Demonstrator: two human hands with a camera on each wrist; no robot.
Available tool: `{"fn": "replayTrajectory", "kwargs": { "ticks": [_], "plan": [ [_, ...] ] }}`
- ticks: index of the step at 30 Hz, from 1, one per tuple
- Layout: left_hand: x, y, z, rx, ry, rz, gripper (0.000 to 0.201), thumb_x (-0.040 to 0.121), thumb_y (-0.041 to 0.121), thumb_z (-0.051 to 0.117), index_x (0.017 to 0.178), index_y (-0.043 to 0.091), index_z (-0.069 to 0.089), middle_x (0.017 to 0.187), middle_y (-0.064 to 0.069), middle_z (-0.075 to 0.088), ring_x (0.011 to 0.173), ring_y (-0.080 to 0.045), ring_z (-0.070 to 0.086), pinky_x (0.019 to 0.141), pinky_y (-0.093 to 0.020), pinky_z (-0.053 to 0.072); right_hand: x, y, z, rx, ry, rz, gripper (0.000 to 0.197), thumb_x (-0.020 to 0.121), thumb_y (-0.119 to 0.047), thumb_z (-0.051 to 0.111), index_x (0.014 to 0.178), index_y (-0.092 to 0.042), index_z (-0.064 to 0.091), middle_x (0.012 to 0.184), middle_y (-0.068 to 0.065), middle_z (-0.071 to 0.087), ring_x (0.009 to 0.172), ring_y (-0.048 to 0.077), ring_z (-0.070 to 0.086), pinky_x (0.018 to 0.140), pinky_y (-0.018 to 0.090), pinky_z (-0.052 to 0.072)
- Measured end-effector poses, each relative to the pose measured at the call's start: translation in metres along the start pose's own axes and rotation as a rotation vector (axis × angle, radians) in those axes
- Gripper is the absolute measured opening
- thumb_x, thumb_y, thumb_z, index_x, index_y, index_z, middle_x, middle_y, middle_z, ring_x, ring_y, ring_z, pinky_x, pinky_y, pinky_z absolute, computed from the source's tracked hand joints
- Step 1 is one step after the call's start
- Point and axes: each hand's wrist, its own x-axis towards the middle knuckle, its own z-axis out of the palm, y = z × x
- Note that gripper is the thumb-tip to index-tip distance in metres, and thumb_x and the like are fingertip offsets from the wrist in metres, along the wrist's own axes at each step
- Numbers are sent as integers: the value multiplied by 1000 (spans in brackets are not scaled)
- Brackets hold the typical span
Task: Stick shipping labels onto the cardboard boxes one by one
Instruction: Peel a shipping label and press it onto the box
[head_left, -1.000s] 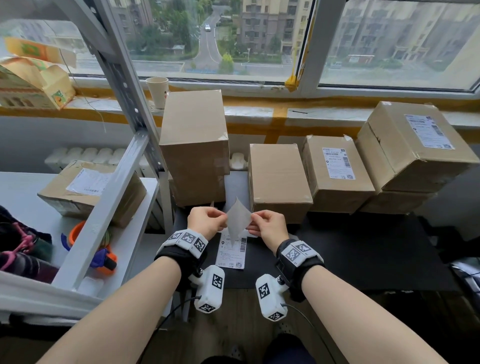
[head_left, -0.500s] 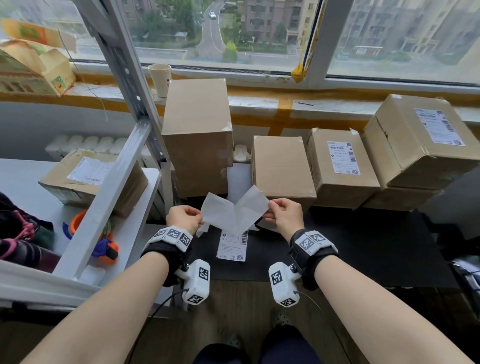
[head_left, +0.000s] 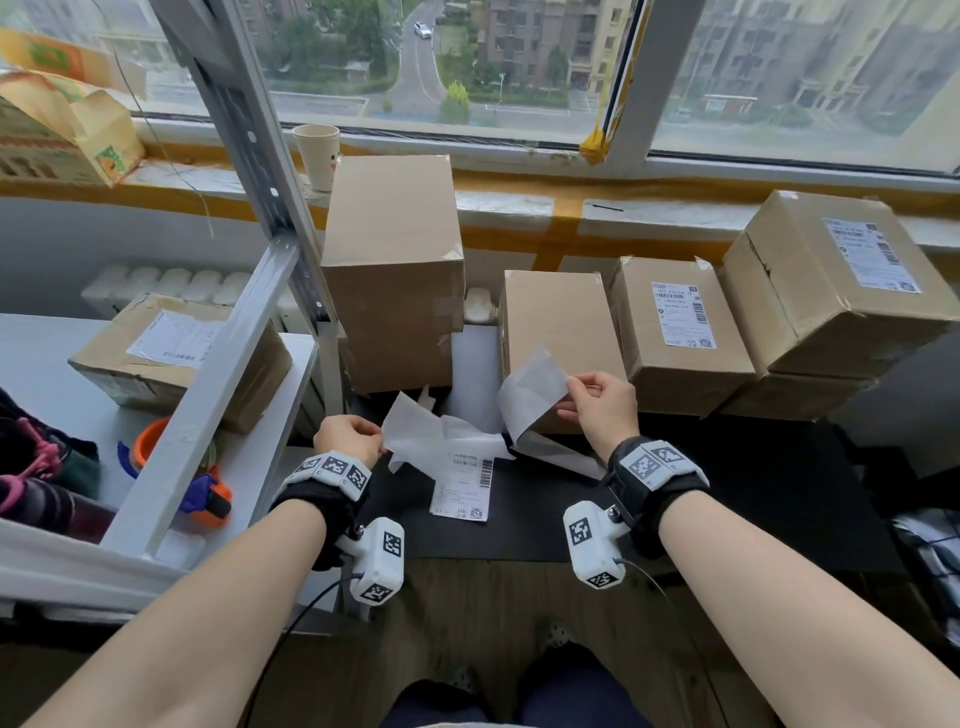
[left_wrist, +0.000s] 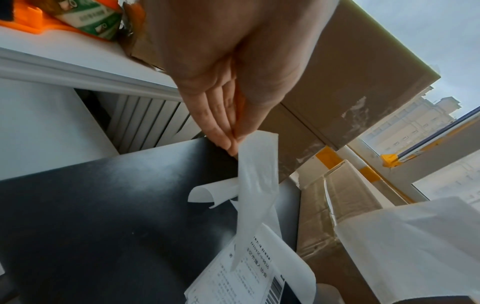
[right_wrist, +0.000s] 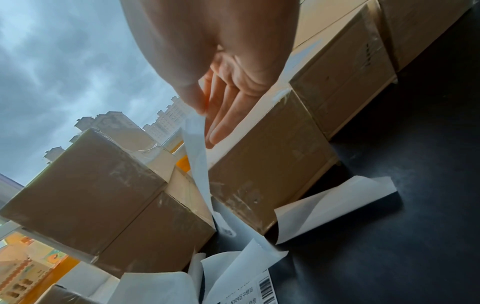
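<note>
My left hand (head_left: 382, 441) (left_wrist: 235, 148) pinches a thin, crumpled white backing sheet (head_left: 421, 434) (left_wrist: 257, 164) just above the black table (head_left: 727, 499). My right hand (head_left: 569, 387) (right_wrist: 205, 115) pinches the top corner of a white label sheet (head_left: 530, 395) (right_wrist: 197, 148), blank side up, in front of a low unlabelled box (head_left: 561, 322). The sheet's lower end trails onto the table. A printed label (head_left: 462, 488) lies flat between my wrists. A tall unlabelled box (head_left: 392, 270) stands behind my left hand.
Two labelled boxes (head_left: 675, 322) (head_left: 836, 275) sit to the right along the window sill. Another labelled box (head_left: 176, 353) rests on the white shelf at left, behind a slanted metal strut (head_left: 208, 395). A paper cup (head_left: 317, 156) stands on the sill.
The two sheets, held together a second ago, have been pulled apart. My right hand has moved right and up toward the low box, and my left hand has drawn left.
</note>
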Motion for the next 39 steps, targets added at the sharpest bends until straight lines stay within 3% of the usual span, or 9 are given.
{"fn": "replayTrajectory", "kwargs": {
  "ticks": [5, 7, 10, 17, 22, 27, 32, 37, 39],
  "plan": [
    [6, -7, 11, -43, -115, -56, 24, 74, -3, 70, 58, 14, 65, 59, -7, 66, 60, -20, 68, 76, -32, 59, -2, -9, 4, 27, -65, -28, 10, 93, -8, 53, 93, -1, 60, 76, 11, 65, 61, 13, 65, 57, 17, 57],
    [4, -8, 18, -93, -193, -68, 22, 75, -7, 69, 62, 10, 64, 60, -9, 64, 46, -12, 63, 62, -26, 59, -2, -10, 9, 40, -67, -29, 9, 93, -8, 54, 93, -1, 60, 76, 13, 64, 54, 7, 64, 55, 17, 56],
    [3, -7, 32, -160, -289, -83, 16, 75, -13, 64, 75, 2, 62, 67, -13, 61, 54, -19, 62, 46, -16, 54, -2, -11, 17, 31, -84, -29, 8, 93, -8, 54, 92, -3, 60, 78, 15, 65, 51, 4, 64, 56, 18, 57],
    [9, -10, 53, -47, -311, -73, 17, 76, -12, 61, 80, 3, 64, 66, -11, 62, 62, -25, 64, 68, -33, 58, -8, -15, 26, 1, -147, -15, 8, 94, -8, 53, 89, -4, 59, 71, 9, 64, 50, 5, 63, 50, 18, 55],
    [15, -10, 47, 78, -348, -6, 11, 78, 4, 67, 86, 11, 65, 76, -10, 64, 75, -26, 64, 81, -35, 56, -11, -20, 30, -59, -183, -34, 15, 94, -10, 52, 80, -12, 57, 65, 4, 63, 48, 5, 61, 44, 20, 50],
    [9, 13, 30, 51, -375, 70, 11, 84, 4, 62, 93, 1, 65, 67, -11, 57, 62, -25, 56, 61, -30, 48, -14, -26, 38, -57, -200, -72, 17, 94, -9, 53, 78, -11, 57, 62, 5, 61, 45, 4, 61, 39, 17, 46],
    [-5, 57, 15, 1, -423, 191, 6, 87, 5, 60, 92, 6, 63, 68, -6, 57, 58, -18, 56, 45, -18, 47, -16, -35, 41, -90, -261, -109, 10, 94, -9, 53, 87, -7, 59, 69, 7, 62, 56, 14, 63, 43, 19, 49],
    [-17, 86, 4, -71, -432, 222, 8, 92, 9, 53, 95, 7, 60, 71, -6, 60, 55, -16, 53, 53, -24, 46, -21, -46, 43, -100, -321, -153, 9, 94, -8, 54, 88, -7, 60, 70, 8, 61, 58, 18, 64, 53, 20, 53],
    [-21, 95, -1, -86, -420, 208, 14, 95, 15, 49, 90, 7, 59, 70, -6, 60, 55, -17, 54, 48, -22, 47, -25, -50, 43, -121, -352, -183, 9, 93, -7, 54, 90, -4, 62, 74, 9, 63, 62, 19, 65, 56, 18, 54]
  ]
}}
